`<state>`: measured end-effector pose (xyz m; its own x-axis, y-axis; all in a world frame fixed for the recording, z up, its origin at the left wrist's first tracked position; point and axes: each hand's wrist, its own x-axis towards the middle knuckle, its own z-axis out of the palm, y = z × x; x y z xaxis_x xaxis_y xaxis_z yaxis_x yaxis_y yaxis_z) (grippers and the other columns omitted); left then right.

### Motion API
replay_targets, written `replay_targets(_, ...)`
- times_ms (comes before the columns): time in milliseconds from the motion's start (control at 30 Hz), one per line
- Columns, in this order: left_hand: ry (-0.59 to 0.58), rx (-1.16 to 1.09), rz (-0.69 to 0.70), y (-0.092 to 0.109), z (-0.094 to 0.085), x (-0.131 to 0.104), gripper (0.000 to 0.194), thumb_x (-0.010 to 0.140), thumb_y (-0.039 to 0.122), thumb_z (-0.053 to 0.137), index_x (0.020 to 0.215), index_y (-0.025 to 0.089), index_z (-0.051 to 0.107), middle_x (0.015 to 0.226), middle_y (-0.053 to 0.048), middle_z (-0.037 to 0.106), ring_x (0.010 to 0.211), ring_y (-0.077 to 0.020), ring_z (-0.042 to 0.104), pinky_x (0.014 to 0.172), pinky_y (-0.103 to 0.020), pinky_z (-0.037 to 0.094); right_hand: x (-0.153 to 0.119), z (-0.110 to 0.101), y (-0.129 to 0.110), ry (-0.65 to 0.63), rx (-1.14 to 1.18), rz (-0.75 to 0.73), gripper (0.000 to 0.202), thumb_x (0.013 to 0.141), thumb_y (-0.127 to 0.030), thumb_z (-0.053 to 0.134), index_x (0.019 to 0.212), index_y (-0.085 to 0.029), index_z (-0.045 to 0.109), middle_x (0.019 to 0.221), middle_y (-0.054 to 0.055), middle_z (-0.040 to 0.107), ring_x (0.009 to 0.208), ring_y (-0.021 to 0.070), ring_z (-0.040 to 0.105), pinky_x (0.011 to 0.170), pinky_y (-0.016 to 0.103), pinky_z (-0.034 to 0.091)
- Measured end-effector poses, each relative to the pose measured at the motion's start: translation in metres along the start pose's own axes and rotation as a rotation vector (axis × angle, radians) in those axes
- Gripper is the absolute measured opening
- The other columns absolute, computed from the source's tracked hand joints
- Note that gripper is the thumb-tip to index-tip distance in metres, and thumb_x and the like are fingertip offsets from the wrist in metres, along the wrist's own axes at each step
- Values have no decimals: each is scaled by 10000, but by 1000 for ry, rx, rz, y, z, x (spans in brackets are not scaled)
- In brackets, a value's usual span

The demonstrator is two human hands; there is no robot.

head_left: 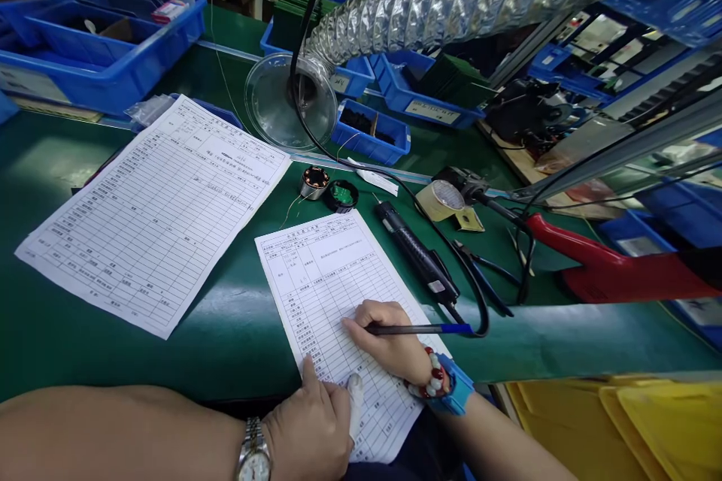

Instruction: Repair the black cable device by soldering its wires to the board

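Observation:
A printed form [338,278] with a grid of rows lies at the table's front edge, its lower part reaching past it. My right hand [389,338] grips a dark pen with a blue end [429,329], held nearly level over the form. A bead bracelet and blue band circle that wrist. My left hand [313,421] rests on the form's lower left, index finger stretched along the row labels, the other fingers bent. White wrapping covers its thumb, and the wrist wears a metal watch [253,458]. No object shows in the left hand.
A second form [152,218] lies to the left. Beyond are a copper-wound motor part [314,182], a black round part [341,196], an electric screwdriver [417,252], pliers [488,270] and tape [440,199]. A foil duct [429,7] hangs above blue bins [372,143]. A red-handled tool [620,263] lies right.

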<state>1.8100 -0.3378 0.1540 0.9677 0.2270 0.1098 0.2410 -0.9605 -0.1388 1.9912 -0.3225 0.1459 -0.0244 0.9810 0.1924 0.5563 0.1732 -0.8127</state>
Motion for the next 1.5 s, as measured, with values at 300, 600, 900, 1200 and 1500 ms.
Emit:
replay_targets(300, 12, 29, -6, 0, -2, -1, 382, 864, 243, 398, 1151, 87, 596, 648, -50, 592, 558, -179, 596, 768, -453, 441, 0, 0, -3, -18, -57, -2, 329, 807, -247, 520, 512, -193, 384, 454, -39, 413, 432, 79, 364, 426, 230, 296)
replay_targets(600, -22, 6, 5, 0, -5, 0, 376, 855, 227, 414, 1145, 81, 602, 662, -72, 610, 559, -190, 598, 790, -470, 434, -4, -7, -7, -47, -70, 31, 258, 844, -383, 536, 677, -187, 555, 585, -14, 540, 492, 90, 460, 436, 217, 384)
replay_targets(900, -84, -11, 76, -4, -8, 2, 375, 889, 229, 385, 1176, 80, 574, 698, -89, 611, 590, -200, 602, 761, -492, 430, -7, -8, -3, -44, -71, 38, 190, 877, -359, 498, 825, -196, 580, 754, 2, 599, 613, 101, 542, 520, 224, 461)
replay_targets(1200, -182, -53, 92, -7, -13, 6, 429, 932, 261, 294, 1231, 49, 517, 701, -109, 616, 621, -208, 623, 781, -483, 456, 2, -3, -6, -42, -67, 27, 368, 807, -288, 539, 505, -192, 351, 465, -51, 348, 435, 71, 320, 423, 228, 266)
replay_targets(1500, -101, -58, 53, -5, -11, 4, 415, 915, 256, 320, 1186, 60, 566, 673, -94, 616, 596, -207, 625, 758, -463, 486, 1, -2, -3, -46, -71, 0, 324, 812, -233, 502, 521, -193, 366, 471, -43, 379, 441, 76, 346, 431, 228, 279)
